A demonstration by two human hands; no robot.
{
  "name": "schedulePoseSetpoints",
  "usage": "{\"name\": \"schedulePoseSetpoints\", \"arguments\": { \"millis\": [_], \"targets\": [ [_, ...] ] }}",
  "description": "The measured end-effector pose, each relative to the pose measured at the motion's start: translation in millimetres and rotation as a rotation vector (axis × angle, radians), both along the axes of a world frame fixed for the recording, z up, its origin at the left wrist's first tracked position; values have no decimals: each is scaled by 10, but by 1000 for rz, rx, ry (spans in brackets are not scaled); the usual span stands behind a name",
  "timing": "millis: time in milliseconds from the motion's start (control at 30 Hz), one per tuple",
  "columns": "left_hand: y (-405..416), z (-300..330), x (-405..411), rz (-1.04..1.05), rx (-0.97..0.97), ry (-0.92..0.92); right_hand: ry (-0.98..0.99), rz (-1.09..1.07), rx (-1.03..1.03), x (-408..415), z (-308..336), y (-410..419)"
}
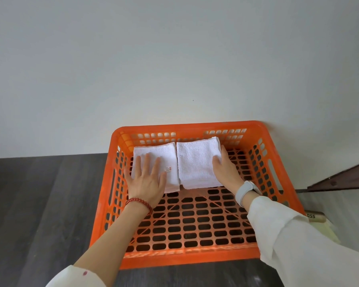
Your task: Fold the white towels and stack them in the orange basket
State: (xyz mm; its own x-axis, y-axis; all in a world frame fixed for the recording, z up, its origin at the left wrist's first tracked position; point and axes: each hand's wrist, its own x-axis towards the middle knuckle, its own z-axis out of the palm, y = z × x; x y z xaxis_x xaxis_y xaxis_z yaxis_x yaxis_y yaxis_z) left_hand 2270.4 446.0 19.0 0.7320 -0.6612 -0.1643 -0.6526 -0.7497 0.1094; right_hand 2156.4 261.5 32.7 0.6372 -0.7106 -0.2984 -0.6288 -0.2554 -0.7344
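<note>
Near the bottom of the frame, two arms in white sleeves reach into the orange basket (282,154), which sits on a dark wood floor (39,204) by a pale wall (174,59).

The left hand (146,181) lies flat and open on the left folded white towel (168,156), fingers spread, pressing down and holding nothing. The right hand (226,170) rests against the right edge of the right folded white towel pile (195,162). Its grip looks loose and mostly open, more a push than a hold.

Both towel piles sit side by side, touching, at the far end of the basket in the middle of the frame.

What could go wrong: if the right hand pushes too hard, the thicker pile may slide into the other one and rumple it. If a hand lifts fast, a top layer may catch on the fingers and flop open. The towels could also end up crooked.
</note>
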Motion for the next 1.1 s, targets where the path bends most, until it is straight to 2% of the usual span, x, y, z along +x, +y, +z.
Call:
{"name": "schedulePoseSetpoints", "arguments": {
  "millis": [167, 400, 433, 500, 567, 700, 833, 1100],
  "targets": [
    [28, 5, 32, -37, -47, 89, -60, -7, 34, 71, 43, 51],
    [51, 23, 74, -62, -75, 97, -37, 42, 69, 16, 66, 21],
    [57, 27, 74, -45, -85, 81, -16, 41, -15, 20, 59, 50],
    [64, 33, 71, 22, -113, 62, 60, 56, -323, 26, 30, 99],
    [59, 32, 71, 123, -168, 88, 179, 172, -612, 44, 52, 145],
    [38, 35, 97, 341, -307, 207, 230, 517, -837, 79, 161, 292],
    [10, 13, 169, 443, -363, 328, 391, 711, -806, 57, 95, 416],
    [-127, 79, 222, 463, -415, 424, 482, 720, -730, -9, 35, 389]
  ]
}}
